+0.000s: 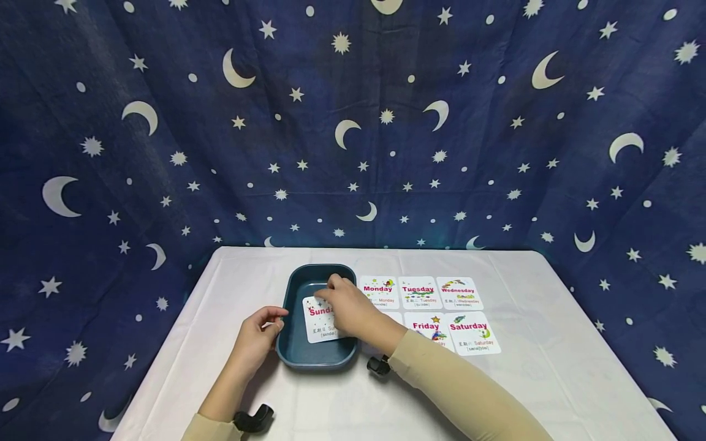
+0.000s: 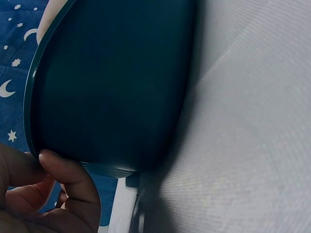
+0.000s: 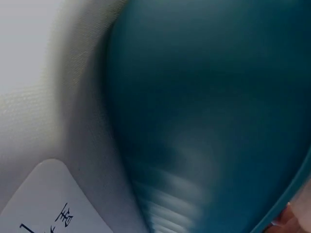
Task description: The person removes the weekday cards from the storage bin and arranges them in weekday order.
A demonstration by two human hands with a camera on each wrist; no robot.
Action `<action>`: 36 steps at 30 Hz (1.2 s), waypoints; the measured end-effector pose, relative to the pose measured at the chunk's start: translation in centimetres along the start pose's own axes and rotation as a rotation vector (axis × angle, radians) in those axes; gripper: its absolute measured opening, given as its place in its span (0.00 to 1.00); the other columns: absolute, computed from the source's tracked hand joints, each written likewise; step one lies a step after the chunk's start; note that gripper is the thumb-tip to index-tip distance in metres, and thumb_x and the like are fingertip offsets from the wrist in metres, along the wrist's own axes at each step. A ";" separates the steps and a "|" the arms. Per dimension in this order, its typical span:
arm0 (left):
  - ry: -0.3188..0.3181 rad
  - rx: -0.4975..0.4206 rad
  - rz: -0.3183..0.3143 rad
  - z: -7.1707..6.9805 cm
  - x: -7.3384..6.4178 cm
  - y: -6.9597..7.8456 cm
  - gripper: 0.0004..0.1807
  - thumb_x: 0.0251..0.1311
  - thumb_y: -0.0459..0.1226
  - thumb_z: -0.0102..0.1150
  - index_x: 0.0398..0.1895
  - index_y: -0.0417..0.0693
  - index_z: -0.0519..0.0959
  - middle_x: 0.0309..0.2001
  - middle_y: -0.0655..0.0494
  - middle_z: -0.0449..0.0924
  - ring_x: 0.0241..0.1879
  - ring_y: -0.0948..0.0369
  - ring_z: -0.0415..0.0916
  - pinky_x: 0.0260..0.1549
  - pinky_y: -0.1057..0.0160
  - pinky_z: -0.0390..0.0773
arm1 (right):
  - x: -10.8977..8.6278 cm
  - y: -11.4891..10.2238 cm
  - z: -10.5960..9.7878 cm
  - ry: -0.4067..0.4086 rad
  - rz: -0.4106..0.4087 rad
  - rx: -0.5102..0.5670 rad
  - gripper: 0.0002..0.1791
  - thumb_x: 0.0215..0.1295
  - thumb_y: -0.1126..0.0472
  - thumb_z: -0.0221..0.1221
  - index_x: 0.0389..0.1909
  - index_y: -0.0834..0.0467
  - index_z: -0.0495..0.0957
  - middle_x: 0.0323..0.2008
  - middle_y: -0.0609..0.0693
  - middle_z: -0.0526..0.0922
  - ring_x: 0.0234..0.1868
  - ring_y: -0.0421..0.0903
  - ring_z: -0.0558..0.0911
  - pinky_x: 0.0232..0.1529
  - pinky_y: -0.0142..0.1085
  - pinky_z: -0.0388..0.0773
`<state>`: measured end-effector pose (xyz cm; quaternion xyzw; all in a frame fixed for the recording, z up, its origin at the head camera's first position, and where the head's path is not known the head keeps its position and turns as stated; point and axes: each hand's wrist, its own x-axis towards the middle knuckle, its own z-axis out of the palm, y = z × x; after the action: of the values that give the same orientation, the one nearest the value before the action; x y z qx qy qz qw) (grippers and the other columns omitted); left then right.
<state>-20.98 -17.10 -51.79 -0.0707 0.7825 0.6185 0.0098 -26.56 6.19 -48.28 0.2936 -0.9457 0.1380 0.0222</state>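
A dark teal rectangular tray [image 1: 317,366] stands on the white-covered table, left of the rows of cards. My left hand [image 1: 255,338] pinches the tray's left rim between thumb and fingers; in the left wrist view the fingertips [image 2: 53,162] meet the edge. Over the tray's inside, my right hand [image 1: 355,309] holds a white card printed "Sunday" [image 1: 318,329] by its right part, which the hand covers. Whether the card touches the tray floor, I cannot tell. In the right wrist view the tray wall [image 3: 209,97] hides most of the right hand.
Right of the tray lie word cards in two rows: Monday [image 1: 377,293], Tuesday [image 1: 420,293] and Wednesday [image 1: 460,293] behind, Friday [image 1: 427,326] and Saturday [image 1: 474,334] in front. Another front card is mostly hidden by the right hand. A starry blue curtain [image 1: 309,208] hangs behind the table.
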 end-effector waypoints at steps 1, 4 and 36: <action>0.000 -0.001 0.000 0.0 0.0 0.0 0.13 0.74 0.26 0.55 0.57 0.36 0.83 0.40 0.50 0.76 0.30 0.61 0.73 0.24 0.65 0.78 | 0.0 0.0 -0.1 0.005 0.001 0.021 0.32 0.64 0.74 0.65 0.66 0.46 0.84 0.51 0.47 0.76 0.45 0.42 0.72 0.48 0.32 0.76; -0.001 -0.006 -0.003 0.0 0.1 -0.1 0.13 0.73 0.25 0.55 0.57 0.35 0.82 0.40 0.51 0.75 0.29 0.61 0.73 0.24 0.65 0.78 | -0.1 -0.1 -0.4 0.014 0.006 0.080 0.32 0.62 0.75 0.64 0.64 0.47 0.86 0.50 0.46 0.77 0.46 0.41 0.74 0.49 0.32 0.77; 0.003 -0.015 -0.013 0.0 0.0 0.0 0.13 0.73 0.25 0.56 0.56 0.36 0.83 0.39 0.51 0.76 0.30 0.61 0.73 0.24 0.65 0.77 | -1.5 1.9 -3.6 0.134 0.139 0.567 0.22 0.62 0.72 0.69 0.54 0.49 0.91 0.47 0.40 0.86 0.41 0.42 0.78 0.42 0.34 0.75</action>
<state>-20.98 -17.13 -51.78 -0.0770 0.7774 0.6242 0.0121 -26.52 9.44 -45.48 0.2130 -0.8837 0.4167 -0.0077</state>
